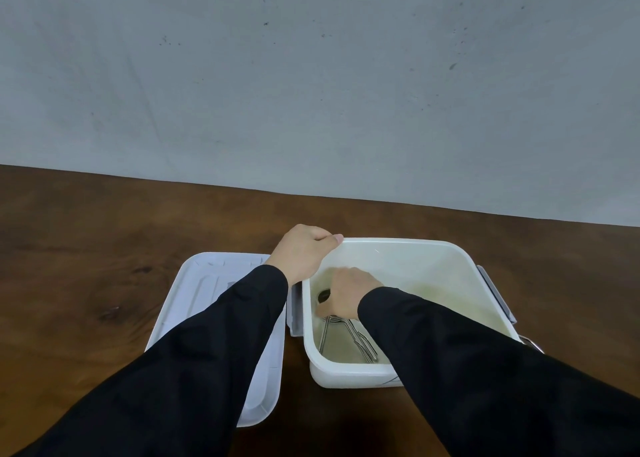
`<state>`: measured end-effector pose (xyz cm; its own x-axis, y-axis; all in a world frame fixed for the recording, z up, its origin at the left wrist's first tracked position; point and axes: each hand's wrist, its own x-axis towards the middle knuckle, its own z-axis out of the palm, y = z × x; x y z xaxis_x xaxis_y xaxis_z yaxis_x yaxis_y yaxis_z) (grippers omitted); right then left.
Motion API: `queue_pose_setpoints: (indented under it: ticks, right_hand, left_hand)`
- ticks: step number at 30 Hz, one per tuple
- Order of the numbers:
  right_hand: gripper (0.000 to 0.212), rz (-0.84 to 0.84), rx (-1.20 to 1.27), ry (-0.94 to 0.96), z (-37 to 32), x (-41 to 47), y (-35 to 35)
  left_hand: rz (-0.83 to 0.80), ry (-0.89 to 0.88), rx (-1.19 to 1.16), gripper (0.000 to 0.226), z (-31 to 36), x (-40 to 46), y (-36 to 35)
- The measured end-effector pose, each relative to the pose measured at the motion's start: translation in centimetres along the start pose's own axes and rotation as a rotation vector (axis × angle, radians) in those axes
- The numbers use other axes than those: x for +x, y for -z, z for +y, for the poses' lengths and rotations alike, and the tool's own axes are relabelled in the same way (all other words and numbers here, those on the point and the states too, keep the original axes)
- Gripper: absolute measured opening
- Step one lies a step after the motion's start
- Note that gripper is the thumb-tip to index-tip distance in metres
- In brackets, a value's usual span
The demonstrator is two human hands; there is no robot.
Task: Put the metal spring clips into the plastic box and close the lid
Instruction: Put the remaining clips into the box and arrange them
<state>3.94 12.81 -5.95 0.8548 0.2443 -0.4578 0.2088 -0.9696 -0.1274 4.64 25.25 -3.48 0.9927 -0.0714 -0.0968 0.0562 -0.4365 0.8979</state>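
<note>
Inside a white plastic box (pixel 450 266), the right hand (pixel 346 293) curls its fingers down onto the coil end of a metal spring clip (pixel 349 338); whether they pinch it cannot be told. The clip lies on the box floor, its long legs pointing toward the person. The left hand (pixel 304 252) grips the box's far left rim. The lid (pixel 207 290) lies flat just left, on a wooden table (pixel 104 248)

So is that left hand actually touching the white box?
Touching. The head view shows the left hand gripping the far left corner of the plastic box, its thumb lying along the rim.
</note>
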Motion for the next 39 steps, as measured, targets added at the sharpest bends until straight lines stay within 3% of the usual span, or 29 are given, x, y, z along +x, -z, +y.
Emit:
queue_pose_setpoints:
  ticks: [34, 39]
  right_hand:
    - [0.064, -0.002, 0.081, 0.015, 0.6, -1.3, -0.6]
    - [0.051, -0.009, 0.038, -0.015, 0.3, -1.5, -0.4]
  left_hand:
    - [-0.003, 0.009, 0.001, 0.041, 0.1, -0.1, 0.0]
    - [-0.006, 0.023, 0.015, 0.041, 0.3, -0.4, 0.1]
